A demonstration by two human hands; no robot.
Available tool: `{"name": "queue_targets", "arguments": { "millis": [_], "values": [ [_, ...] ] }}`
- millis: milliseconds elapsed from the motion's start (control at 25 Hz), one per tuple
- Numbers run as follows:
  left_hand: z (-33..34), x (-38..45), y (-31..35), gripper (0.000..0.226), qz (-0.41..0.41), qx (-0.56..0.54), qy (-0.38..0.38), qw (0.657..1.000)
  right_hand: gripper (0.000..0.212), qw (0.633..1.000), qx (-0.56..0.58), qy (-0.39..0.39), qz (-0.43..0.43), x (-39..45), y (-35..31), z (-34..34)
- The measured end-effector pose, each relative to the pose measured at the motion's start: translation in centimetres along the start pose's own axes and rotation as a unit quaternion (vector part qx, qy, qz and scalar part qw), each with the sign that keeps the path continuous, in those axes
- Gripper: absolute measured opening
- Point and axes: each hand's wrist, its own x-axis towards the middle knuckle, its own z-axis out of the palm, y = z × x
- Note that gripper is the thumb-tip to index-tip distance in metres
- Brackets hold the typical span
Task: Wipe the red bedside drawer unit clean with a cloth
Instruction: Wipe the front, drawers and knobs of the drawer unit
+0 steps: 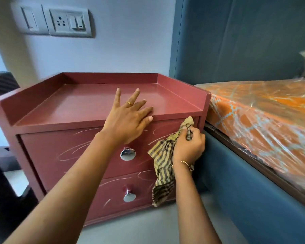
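Two drawers, stacked, in one red painted wooden bedside drawer unit [88, 106] with a raised lip round three sides of its top; unit stands on the grey floor [148, 229] between a pale wall and a blue upholstered bed frame [239, 187]. Each drawer front carries one round chrome knob: upper knob [127, 154], lower knob [129, 197]. Pale swirling smear marks across both fronts.

Left hand [128, 118]: fingers straight and spread, palm flat on the front edge of the top; gold ring on one finger.

Right hand [188, 145]: fingers curled round a yellow-and-brown striped cloth [163, 166], bunched end pressed at the upper right corner of the top drawer front, loose end hanging down past the lower drawer. Thin gold bracelet at the wrist.

Adjacent: orange-and-blue patterned mattress in clear plastic wrap [264, 120]; white wall socket and switch plate [68, 22].
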Motion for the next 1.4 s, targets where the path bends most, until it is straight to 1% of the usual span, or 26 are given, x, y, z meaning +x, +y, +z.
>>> {"name": "queue_targets", "arguments": {
  "millis": [120, 160, 200, 240, 280, 360, 400, 440, 480, 560, 640, 680, 800, 840, 880, 920, 1000, 1080, 1120, 1160, 1200, 1280, 1320, 1360, 1400],
  "values": [
    [0.3, 0.4, 0.2, 0.080, -0.037, 0.015, 0.006, 0.999, 0.005, 0.988, -0.026, -0.058, -0.141, -2.6, -0.3, -0.2],
    [0.3, 0.5, 0.4, 0.077, -0.055, 0.016, 0.005, 0.998, 0.006, 0.982, -0.039, -0.077, -0.166, -2.5, -0.1, -0.4],
    [0.3, 0.5, 0.5, 0.074, -0.065, 0.014, 0.001, 0.998, 0.006, 0.981, -0.050, -0.080, -0.172, -1.9, 0.2, -0.6],
    [0.2, 0.6, 0.6, 0.072, -0.069, 0.009, -0.004, 0.998, 0.007, 0.984, -0.060, -0.067, -0.155, -0.9, 0.4, -0.7],
    [0.2, 0.6, 0.6, 0.070, -0.068, 0.005, -0.007, 0.998, 0.007, 0.990, -0.063, -0.049, -0.115, 0.4, 0.6, -0.9],
    [0.2, 0.4, 0.5, 0.066, -0.063, 0.000, -0.007, 0.998, 0.007, 0.998, -0.047, -0.027, -0.008, 2.8, 0.8, -1.1],
    [0.2, 0.4, 0.5, 0.066, -0.058, 0.002, -0.008, 0.998, 0.011, 0.999, -0.037, -0.023, 0.023, 3.3, 0.8, -1.0],
    [0.2, 0.4, 0.4, 0.070, -0.052, 0.002, -0.007, 0.999, 0.014, 0.999, -0.026, -0.023, 0.031, 3.2, 0.6, -0.8],
    [0.3, 0.3, 0.5, 0.076, -0.049, 0.003, -0.004, 0.999, 0.015, 0.999, -0.012, -0.027, 0.016, 2.6, 0.2, -0.7],
    [0.4, 0.4, 0.4, 0.083, -0.050, 0.005, 0.004, 0.999, 0.010, 0.997, -0.001, -0.038, -0.064, 0.3, -0.4, -0.2],
    [0.5, 0.6, 0.4, 0.085, -0.056, -0.001, 0.006, 0.998, 0.007, 0.990, -0.034, -0.052, -0.128, -1.0, -0.2, -0.3],
    [0.5, 0.6, 0.5, 0.086, -0.059, -0.004, 0.006, 0.998, 0.006, 0.989, -0.052, -0.049, -0.131, -0.5, 0.1, -0.4],
    [0.3, 0.5, 0.6, 0.088, -0.055, -0.005, 0.002, 0.998, 0.008, 0.995, -0.075, -0.015, -0.067, 2.8, 1.3, -1.0],
    [0.2, 0.4, 0.7, 0.087, -0.049, -0.003, -0.001, 0.999, 0.009, 0.996, -0.073, -0.010, -0.059, 3.1, 1.3, -1.0],
    [0.2, 0.3, 0.7, 0.087, -0.045, 0.000, -0.002, 0.999, 0.008, 0.995, -0.065, -0.009, -0.070, 2.6, 1.0, -0.9],
    [0.2, 0.2, 0.7, 0.086, -0.044, 0.002, 0.000, 0.999, 0.008, 0.993, -0.053, -0.017, -0.101, 1.4, 0.2, -0.7],
    [0.2, 0.4, 0.7, 0.084, -0.048, 0.003, 0.004, 0.999, 0.009, 0.982, -0.034, -0.063, -0.175, -2.1, -1.0, -0.2],
    [0.2, 0.4, 0.7, 0.073, -0.055, 0.003, 0.001, 0.998, 0.011, 0.964, -0.033, -0.116, -0.237, -4.6, -0.8, -0.2],
    [0.2, 0.4, 0.7, 0.065, -0.058, 0.001, -0.003, 0.998, 0.011, 0.958, -0.040, -0.125, -0.255, -4.5, -0.5, -0.4],
    [0.2, 0.3, 0.7, 0.058, -0.057, -0.003, -0.008, 0.998, 0.010, 0.959, -0.044, -0.118, -0.254, -3.4, -0.3, -0.6],
    [0.2, 0.3, 0.7, 0.054, -0.055, -0.008, -0.013, 0.998, 0.009, 0.968, -0.047, -0.102, -0.226, -1.8, -0.1, -0.8],
    [0.0, 0.2, 0.7, 0.053, -0.050, -0.018, -0.022, 0.998, 0.008, 0.993, -0.046, -0.052, -0.091, 2.2, 0.1, -1.2],
    [0.0, 0.1, 0.6, 0.052, -0.049, -0.023, -0.026, 0.998, 0.009, 0.998, -0.042, -0.036, -0.028, 3.8, 0.2, -1.1],
    [-0.1, 0.1, 0.6, 0.051, -0.048, -0.025, -0.030, 0.998, 0.008, 0.999, -0.038, -0.032, 0.005, 4.3, 0.3, -1.0],
    [-0.1, 0.2, 0.7, 0.050, -0.048, -0.027, -0.031, 0.998, 0.007, 0.999, -0.032, -0.034, 0.002, 3.8, 0.0, -0.8]
  ]
}}
